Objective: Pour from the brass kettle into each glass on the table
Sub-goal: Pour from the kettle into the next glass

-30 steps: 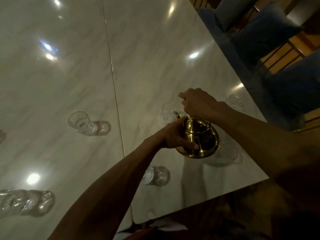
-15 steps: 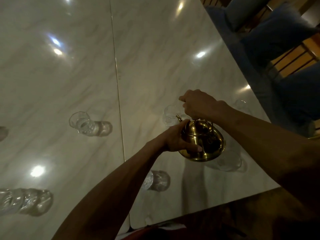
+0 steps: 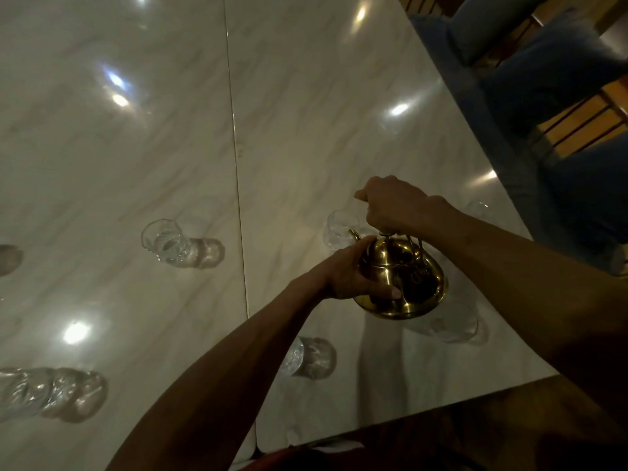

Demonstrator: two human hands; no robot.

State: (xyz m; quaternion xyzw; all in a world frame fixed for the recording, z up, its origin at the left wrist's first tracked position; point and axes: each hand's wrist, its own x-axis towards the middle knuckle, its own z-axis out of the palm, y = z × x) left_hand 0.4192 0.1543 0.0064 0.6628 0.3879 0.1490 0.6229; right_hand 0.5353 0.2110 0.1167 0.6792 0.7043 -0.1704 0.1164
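The brass kettle hangs above the marble table, tilted with its spout toward a clear glass just beyond it. My right hand grips the kettle's wire handle from above. My left hand cups the kettle's left side, thumb across the belly. Another glass stands left of the table seam, one sits partly under my left forearm, and a wide glass lies below the kettle to the right. A small glass stands near the right edge.
More glassware clusters at the lower left, and a dim object sits at the left border. Blue cushioned chairs line the table's right side. The table's near edge runs along the bottom right above a dark wooden floor.
Both hands and the kettle have stayed over the same glass; the kettle has shifted slightly right and down in view as my head moved.
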